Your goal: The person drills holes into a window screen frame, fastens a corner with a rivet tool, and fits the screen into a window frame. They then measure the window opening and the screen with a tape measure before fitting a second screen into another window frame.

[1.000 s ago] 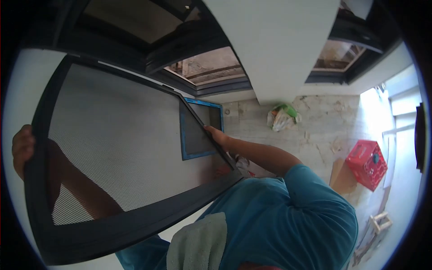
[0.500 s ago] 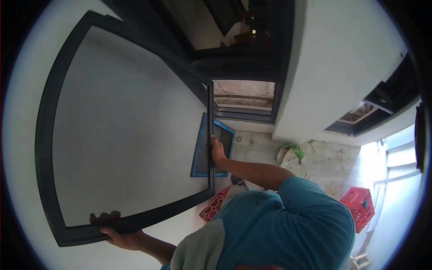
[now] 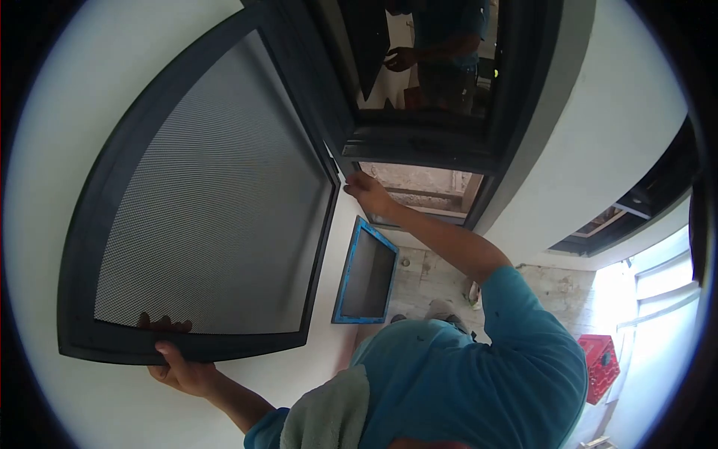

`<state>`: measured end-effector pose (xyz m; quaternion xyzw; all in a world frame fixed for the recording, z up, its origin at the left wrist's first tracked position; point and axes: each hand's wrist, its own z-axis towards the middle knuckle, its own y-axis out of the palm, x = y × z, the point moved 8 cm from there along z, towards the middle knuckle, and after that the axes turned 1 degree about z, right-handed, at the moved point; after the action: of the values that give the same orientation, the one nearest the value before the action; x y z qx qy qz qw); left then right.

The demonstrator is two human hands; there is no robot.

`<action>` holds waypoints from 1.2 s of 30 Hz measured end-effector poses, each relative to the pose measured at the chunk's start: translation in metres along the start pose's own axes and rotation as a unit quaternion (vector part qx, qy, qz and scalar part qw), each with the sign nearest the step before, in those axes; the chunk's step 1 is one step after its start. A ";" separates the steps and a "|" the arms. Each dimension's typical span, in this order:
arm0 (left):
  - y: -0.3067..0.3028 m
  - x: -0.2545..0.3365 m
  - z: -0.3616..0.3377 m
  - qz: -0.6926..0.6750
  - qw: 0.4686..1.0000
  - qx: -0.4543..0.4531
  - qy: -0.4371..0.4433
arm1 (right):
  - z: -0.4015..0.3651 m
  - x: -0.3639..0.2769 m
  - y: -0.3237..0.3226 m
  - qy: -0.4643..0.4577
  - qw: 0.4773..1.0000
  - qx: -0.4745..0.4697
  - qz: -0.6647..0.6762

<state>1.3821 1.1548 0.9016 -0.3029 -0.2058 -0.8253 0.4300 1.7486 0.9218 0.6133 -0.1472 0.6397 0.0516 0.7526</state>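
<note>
A mesh window screen (image 3: 217, 187) in a dark frame stands tilted at the left, close to the white wall. My left hand (image 3: 183, 369) grips the lower rail of this frame, thumb in front and fingertips showing dark through the mesh. My right hand (image 3: 368, 194) is beside the window frame (image 3: 419, 142), near the screen's right edge. Its fingers are curled together at the narrow gap between screen and window; what they hold, if anything, is hidden. Lower down, a smaller screen with a blue-edged frame (image 3: 346, 280) leans against the wall.
Dark reflective window glass (image 3: 441, 67) fills the top. A red plastic crate (image 3: 598, 367) sits at the right. Another dark window frame (image 3: 636, 202) is set in the right wall. Pale stained flooring (image 3: 426, 280) lies below, and a towel (image 3: 329, 411) hangs over my left shoulder.
My right hand has let go of the screen's side rail and moved up to the window frame. The screen has turned and shifted toward the window, with my left hand still on its lower rail.
</note>
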 end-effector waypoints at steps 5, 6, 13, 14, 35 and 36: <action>0.015 -0.003 0.001 -0.014 1.000 0.015 -0.016 | -0.094 -0.210 0.026 -0.389 0.921 -0.037 -0.007; 0.019 -0.008 -0.001 -0.023 0.999 0.023 -0.027 | -0.116 -0.234 0.036 -0.425 0.902 -0.073 0.020; 0.044 -0.045 -0.001 -0.141 0.987 -0.025 -0.070 | -0.103 -0.294 0.026 -0.574 0.815 -0.016 -0.076; 0.043 -0.052 0.001 -0.154 0.985 -0.037 -0.070 | -0.073 -0.291 0.003 -0.543 0.828 0.064 -0.125; 0.057 -0.023 0.050 -0.185 0.949 -0.156 -0.204 | 0.068 -0.187 -0.126 -0.168 0.972 0.155 0.054; 0.061 -0.023 0.048 -0.197 0.942 -0.169 -0.213 | 0.047 -0.219 -0.125 -0.248 0.946 0.209 -0.014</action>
<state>1.4584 1.1641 0.9265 -0.4930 -0.2054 -0.8324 0.1478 1.7876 0.8409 0.8530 0.0220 0.4269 -0.0595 0.9020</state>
